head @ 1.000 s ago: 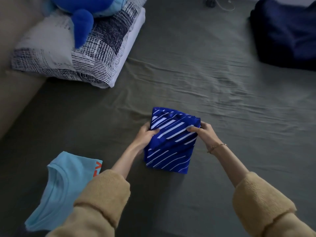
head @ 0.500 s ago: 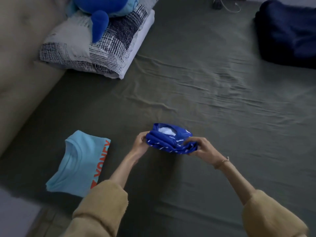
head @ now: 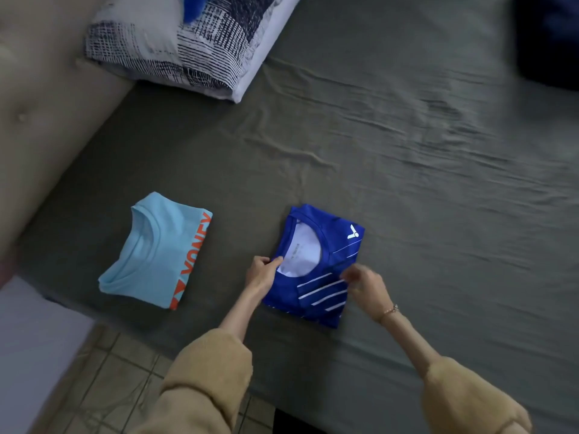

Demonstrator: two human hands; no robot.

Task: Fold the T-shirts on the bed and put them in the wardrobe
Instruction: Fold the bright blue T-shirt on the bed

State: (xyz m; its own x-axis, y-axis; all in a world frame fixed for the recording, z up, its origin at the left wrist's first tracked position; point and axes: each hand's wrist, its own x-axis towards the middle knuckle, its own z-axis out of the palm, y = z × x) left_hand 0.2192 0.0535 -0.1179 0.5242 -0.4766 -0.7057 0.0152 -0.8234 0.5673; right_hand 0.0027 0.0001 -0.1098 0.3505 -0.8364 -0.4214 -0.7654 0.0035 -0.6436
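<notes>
Grey-green bed [head: 407, 158], and we've got the blue T-shirt [head: 316, 296] folded near its front edge. Our left hand [head: 261, 274] pinches the collar side; our right hand [head: 363, 281] is too blurry to tell its grip. Light blue T-shirt [head: 156, 255] sits folded toward the left edge.

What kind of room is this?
Most likely a bedroom: a bed with a wrinkled grey sheet, a patterned pillow by a padded headboard, and two folded T-shirts lying on the sheet.

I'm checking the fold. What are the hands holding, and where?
Left hand pinches the blue T-shirt at its collar edge. Right hand is blurred on its striped side; its grip cannot be told.
</notes>
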